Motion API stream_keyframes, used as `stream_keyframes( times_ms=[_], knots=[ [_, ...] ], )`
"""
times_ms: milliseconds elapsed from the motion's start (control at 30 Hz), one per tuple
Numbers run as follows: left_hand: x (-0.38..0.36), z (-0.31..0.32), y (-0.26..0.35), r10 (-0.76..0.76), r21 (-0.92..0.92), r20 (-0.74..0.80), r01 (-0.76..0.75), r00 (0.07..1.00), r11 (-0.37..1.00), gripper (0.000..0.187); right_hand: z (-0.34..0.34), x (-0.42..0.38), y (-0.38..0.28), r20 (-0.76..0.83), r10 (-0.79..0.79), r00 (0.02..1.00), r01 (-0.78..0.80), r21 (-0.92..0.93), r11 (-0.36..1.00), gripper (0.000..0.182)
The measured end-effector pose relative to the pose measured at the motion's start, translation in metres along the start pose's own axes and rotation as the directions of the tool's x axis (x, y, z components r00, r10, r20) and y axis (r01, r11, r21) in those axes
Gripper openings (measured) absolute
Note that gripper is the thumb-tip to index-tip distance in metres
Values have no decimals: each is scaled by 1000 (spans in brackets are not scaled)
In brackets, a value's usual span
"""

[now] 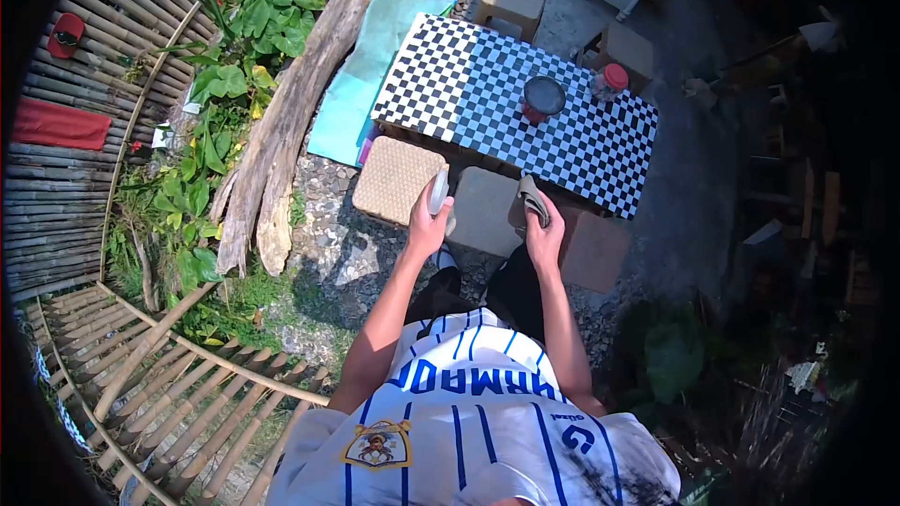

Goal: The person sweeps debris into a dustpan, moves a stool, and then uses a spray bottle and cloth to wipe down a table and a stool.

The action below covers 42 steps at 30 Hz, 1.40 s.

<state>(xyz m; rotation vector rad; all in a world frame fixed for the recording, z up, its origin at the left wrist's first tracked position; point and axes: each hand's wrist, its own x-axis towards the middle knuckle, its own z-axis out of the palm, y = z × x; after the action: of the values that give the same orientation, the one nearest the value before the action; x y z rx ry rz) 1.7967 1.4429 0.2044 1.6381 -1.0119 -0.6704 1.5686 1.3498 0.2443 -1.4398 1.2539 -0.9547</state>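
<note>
My left hand (427,229) is closed around a whitish, flat, slightly shiny thing (439,191) whose kind I cannot make out. It is held up above the woven-top stool (398,180), near that stool's right edge. My right hand (546,240) grips a grey-green folded cloth (534,200), which sticks up past the fingers. Both hands are apart, in front of my body, on the near side of a table with a black-and-white checkered top (487,75). Between them stands a grey stool (480,214).
A dark-lidded container (544,97) and a red-lidded jar (614,79) stand on the table. A brownish square seat (596,251) is at the right. Beyond the table are more stools (511,2). Weathered logs (291,122), a turquoise mat (349,98) and bamboo fencing (75,178) lie left.
</note>
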Motion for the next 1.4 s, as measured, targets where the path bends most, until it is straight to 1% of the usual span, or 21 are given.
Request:
stream_keyframes(
  times_ms=[100, 200, 300, 367, 400, 433, 533, 600, 667, 767, 867, 900, 1000, 1033, 1133, 1167, 1200, 1300, 1333, 1367, 1400],
  knots=[
    [13, -6, -4, 16, -25, 26, -15, 1000, 1000, 56, 10, -3, -4, -24, 12, 1000, -13, -46, 999, 38],
    [22, -13, -3, 1, -157, 76, 11, 997, 988, 53, 18, -2, -2, -49, 29, 998, -31, -40, 999, 37],
    [30, -16, -6, 44, -193, 46, -34, 998, 981, 51, 24, 6, 5, -51, 84, 995, -84, 9, 996, 38],
    [37, -16, -18, 47, -179, 19, -43, 999, 983, 49, 29, 16, 9, -54, 84, 995, -83, 14, 996, 40],
    [38, -17, -22, 35, -171, 12, -33, 999, 985, 49, 31, 17, 9, -53, 97, 994, -97, 14, 995, 41],
    [37, -19, -27, -20, -220, 27, 26, 999, 975, 46, 31, 19, 7, -38, 121, 992, -119, 38, 992, 45],
    [46, -17, -41, 68, -212, -30, -73, 997, 975, 45, 34, 30, 16, -18, 183, 983, -182, 35, 983, 46],
    [48, -14, -45, 25, -184, -11, -27, 1000, 983, 43, 36, 34, 17, -14, 267, 964, -266, 32, 963, 47],
    [54, -12, -46, 10, -149, -8, -11, 1000, 989, 42, 41, 41, 28, -39, 158, 987, -159, -13, 987, 47],
    [60, -1, -68, -6, -64, -21, 5, 1000, 998, 40, 44, 58, 39, 15, 251, 968, -251, 20, 968, 44],
    [71, 11, -79, -56, -19, -36, 56, 998, 998, 40, 54, 83, 68, -50, 398, 916, -400, -21, 916, 42],
    [76, 15, -84, -76, -7, -43, 75, 996, 997, 40, 57, 96, 86, 29, 397, 917, -398, 19, 917, 36],
    [100, 33, -117, -149, 58, -45, 152, 988, 987, 41, 77, 144, 148, 70, 238, 969, -240, 30, 970, 34],
    [112, 39, -124, -162, 82, -58, 166, 985, 983, 42, 82, 162, 159, 119, 313, 942, -311, -34, 950, 37],
    [154, 62, -154, -172, 84, -86, 179, 981, 980, 42, 115, 226, 236, 30, 148, 989, -140, -179, 974, 41],
    [169, 69, -168, -181, 129, -82, 190, 980, 973, 42, 122, 254, 262, 77, 203, 976, -172, -297, 939, 45],
    [185, 77, -178, -235, 134, -70, 243, 969, 961, 42, 134, 283, 289, 79, 87, 993, -61, -284, 957, 43],
    [224, 102, -212, -214, 171, -114, 232, 970, 958, 43, 177, 369, 351, 101, -221, 970, 241, -277, 930, 43],
    [234, 110, -230, -203, 168, -124, 222, 971, 961, 43, 191, 391, 356, 112, -208, 972, 231, -269, 935, 47],
    [243, 118, -246, -192, 163, -138, 214, 972, 963, 44, 200, 411, 367, 174, -203, 964, 248, -303, 920, 62],
    [252, 124, -252, -200, 148, -131, 219, 971, 964, 45, 209, 428, 377, 213, -237, 948, 302, -368, 879, 68]
  ],
)
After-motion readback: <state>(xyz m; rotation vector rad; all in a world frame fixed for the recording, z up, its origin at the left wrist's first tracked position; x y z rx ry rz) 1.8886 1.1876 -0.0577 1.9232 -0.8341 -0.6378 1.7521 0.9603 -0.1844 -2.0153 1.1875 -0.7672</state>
